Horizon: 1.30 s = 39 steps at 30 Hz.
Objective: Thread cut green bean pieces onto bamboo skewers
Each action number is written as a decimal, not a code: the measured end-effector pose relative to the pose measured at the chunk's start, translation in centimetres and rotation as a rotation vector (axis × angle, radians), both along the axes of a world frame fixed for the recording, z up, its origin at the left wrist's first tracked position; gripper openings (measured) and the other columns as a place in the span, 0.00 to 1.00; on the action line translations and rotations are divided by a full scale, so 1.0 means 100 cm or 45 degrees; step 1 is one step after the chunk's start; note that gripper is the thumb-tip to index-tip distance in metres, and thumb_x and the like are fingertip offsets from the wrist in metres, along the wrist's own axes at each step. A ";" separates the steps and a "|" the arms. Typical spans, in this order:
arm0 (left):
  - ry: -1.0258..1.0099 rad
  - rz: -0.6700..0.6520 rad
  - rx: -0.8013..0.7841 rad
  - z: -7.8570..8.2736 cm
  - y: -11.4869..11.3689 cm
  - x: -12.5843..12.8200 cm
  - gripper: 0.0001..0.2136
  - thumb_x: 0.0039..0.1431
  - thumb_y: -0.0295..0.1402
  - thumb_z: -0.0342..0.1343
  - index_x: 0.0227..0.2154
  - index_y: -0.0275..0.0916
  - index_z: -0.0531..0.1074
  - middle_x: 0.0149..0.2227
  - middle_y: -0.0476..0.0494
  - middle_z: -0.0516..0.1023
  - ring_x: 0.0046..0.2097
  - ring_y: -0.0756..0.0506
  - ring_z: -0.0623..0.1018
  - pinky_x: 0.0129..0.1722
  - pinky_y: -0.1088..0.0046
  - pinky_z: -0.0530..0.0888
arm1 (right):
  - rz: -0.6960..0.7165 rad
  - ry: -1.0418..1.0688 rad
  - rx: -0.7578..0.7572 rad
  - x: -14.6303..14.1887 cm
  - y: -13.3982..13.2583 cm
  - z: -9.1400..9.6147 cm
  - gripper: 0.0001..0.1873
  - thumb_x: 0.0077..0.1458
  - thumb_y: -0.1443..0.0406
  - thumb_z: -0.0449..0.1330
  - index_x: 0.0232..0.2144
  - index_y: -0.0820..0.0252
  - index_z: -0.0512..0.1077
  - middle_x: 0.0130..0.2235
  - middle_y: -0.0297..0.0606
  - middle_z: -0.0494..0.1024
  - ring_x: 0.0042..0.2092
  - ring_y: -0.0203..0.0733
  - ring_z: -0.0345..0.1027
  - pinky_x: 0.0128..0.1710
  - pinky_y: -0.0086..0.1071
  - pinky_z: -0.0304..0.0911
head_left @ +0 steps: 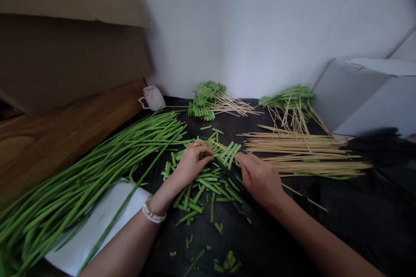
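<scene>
My left hand (191, 164), a bead bracelet on its wrist, pinches a short green stalk piece (208, 152) over a scatter of cut stalk pieces (203, 192) on the black sheet (357, 220). My right hand (260, 177) grips a thin bamboo skewer carrying a row of threaded stalk pieces (229, 152), just right of my left fingertips. A loose pile of bare bamboo skewers (305, 153) lies to the right of my right hand.
Long uncut green stalks (97, 169) lie in a heap on the left, partly over white paper (100, 216). Two stacks of finished skewers (208, 99) (289, 99) sit at the back. A white cup (152, 98) lies near the wall. Cardboard boxes (65, 34) stand left, a white box (373, 95) right.
</scene>
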<state>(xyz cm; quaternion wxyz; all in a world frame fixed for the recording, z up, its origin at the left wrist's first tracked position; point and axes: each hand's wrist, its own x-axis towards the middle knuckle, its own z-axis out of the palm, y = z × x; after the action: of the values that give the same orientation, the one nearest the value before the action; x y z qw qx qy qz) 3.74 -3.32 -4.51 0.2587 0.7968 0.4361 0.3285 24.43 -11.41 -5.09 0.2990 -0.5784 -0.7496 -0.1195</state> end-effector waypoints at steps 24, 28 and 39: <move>-1.239 0.069 -1.181 0.020 0.004 -0.007 0.08 0.52 0.23 0.63 0.36 0.31 0.79 0.34 0.40 0.81 0.36 0.51 0.79 0.39 0.80 0.76 | 0.109 -0.012 0.060 -0.003 -0.001 0.000 0.15 0.61 0.69 0.48 0.42 0.59 0.74 0.29 0.33 0.75 0.29 0.33 0.67 0.27 0.28 0.52; -1.221 0.048 -1.188 0.019 0.003 -0.008 0.08 0.53 0.23 0.62 0.37 0.30 0.79 0.35 0.39 0.81 0.37 0.51 0.79 0.39 0.80 0.76 | 0.106 -0.016 0.040 -0.003 -0.001 -0.001 0.16 0.62 0.68 0.47 0.42 0.58 0.74 0.29 0.33 0.75 0.29 0.34 0.67 0.27 0.28 0.51; -1.121 0.020 -1.088 0.017 0.005 -0.009 0.12 0.43 0.30 0.70 0.33 0.31 0.80 0.32 0.41 0.81 0.34 0.51 0.78 0.36 0.80 0.73 | 0.066 -0.064 0.047 -0.003 -0.001 -0.002 0.15 0.61 0.68 0.47 0.39 0.57 0.75 0.26 0.32 0.72 0.26 0.33 0.64 0.25 0.30 0.46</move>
<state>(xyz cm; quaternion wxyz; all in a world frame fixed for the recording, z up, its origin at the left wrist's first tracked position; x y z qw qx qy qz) 2.83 -2.84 -2.82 0.7088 0.4090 0.3871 0.4249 24.09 -11.52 -5.28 0.2935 -0.5500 -0.7692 -0.1400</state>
